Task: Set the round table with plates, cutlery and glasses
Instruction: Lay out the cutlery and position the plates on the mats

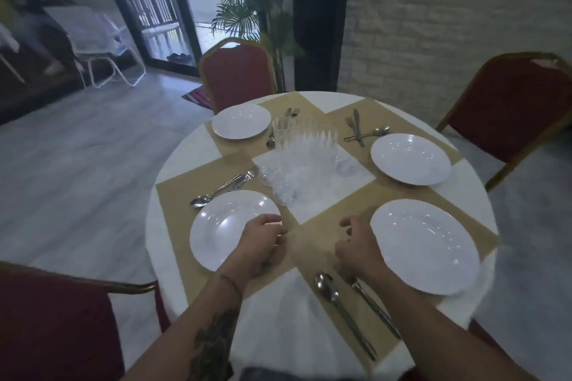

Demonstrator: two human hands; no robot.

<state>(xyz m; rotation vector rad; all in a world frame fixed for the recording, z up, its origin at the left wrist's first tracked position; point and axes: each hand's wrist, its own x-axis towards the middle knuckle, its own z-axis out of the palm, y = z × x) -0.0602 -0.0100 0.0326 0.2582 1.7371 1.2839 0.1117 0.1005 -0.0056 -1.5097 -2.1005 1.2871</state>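
A round white-clothed table (278,315) carries several tan placemats, each with a white plate. My left hand (263,244) rests on the right rim of the near-left plate (223,229), fingers curled over its edge. My right hand (356,241) hovers just left of the near-right plate (424,244), fingers loosely apart and holding nothing. A spoon (328,288) and a knife (374,309) lie below my right wrist. Several clear glasses (297,161) cluster at the table's centre. Cutlery (226,185) lies above the near-left plate.
Far plates sit at the back left (240,121) and the right (410,158), with cutlery (359,131) beside them. Red chairs stand at the far side (238,74), the right (513,114) and the near left (52,325). A palm plant (247,6) stands behind.
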